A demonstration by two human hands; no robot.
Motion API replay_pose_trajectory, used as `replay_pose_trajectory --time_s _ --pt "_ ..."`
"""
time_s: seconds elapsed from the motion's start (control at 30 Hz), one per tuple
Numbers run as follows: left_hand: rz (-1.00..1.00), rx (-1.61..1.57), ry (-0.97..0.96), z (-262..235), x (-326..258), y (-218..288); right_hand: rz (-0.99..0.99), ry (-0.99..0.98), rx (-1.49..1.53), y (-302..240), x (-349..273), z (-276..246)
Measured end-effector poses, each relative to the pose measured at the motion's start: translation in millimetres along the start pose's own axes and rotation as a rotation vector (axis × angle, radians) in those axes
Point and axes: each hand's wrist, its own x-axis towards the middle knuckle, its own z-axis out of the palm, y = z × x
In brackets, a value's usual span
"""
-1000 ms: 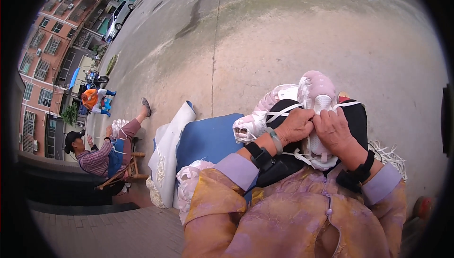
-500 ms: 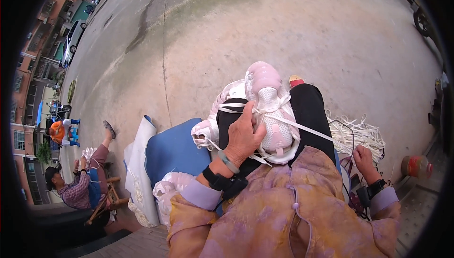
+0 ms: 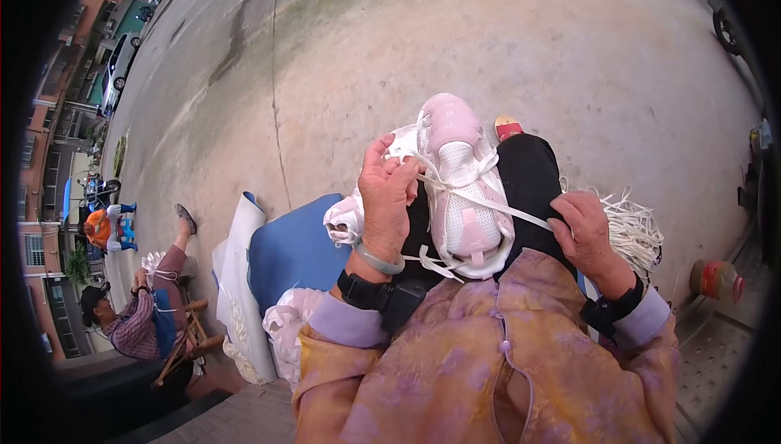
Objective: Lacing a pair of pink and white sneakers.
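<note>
A pink and white sneaker (image 3: pixel 449 125) rests on my lap over black trousers, its pink toe pointing away from me. Its white mesh tongue lies exposed, with a white shoelace (image 3: pixel 512 211) crossing it. My left hand (image 3: pixel 386 200) is raised at the sneaker's left side, thumb and fingers pinching the lace near the eyelets. To the right, my right hand (image 3: pixel 582 227) grips another stretch of the lace, which runs taut across the tongue. One loose lace end trails by the sneaker's heel. Another pink and white shoe (image 3: pixel 342 220) sits partly hidden behind my left hand.
A heap of white laces (image 3: pixel 633 234) lies to my right, near a clear jar with a red lid (image 3: pixel 717 281). On the left are a blue sheet (image 3: pixel 294 237) and more pale pink shoes (image 3: pixel 286 328). Farther left, a person (image 3: pixel 145 318) sits on a wooden chair.
My right hand has come in from the far right to hold the lace closer to the sneaker. My left hand has lifted up and left, drawing lace with it.
</note>
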Motion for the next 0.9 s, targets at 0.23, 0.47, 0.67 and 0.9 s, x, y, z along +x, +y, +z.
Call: replay_pose_trajectory --time_s 0.23,0.47,0.67,0.9 --pt "0.418 0.772 0.023 -26.4 -12.3 18.4 -0.103 -0.053 0.131 -34.9 37.7 31.0" --pt "0.67 0.706 0.013 -17.8 -16.3 0.9 0.08 -0.103 0.284 -45.7 34.7 31.0" --pt "0.587 0.56 0.147 -0.6 -19.6 -14.2 0.347 -0.085 0.601 -47.4 34.1 20.5" --pt "0.449 0.482 0.034 -6.8 -28.6 -40.6 0.694 -0.24 0.879 -17.0 -20.5 -25.9"
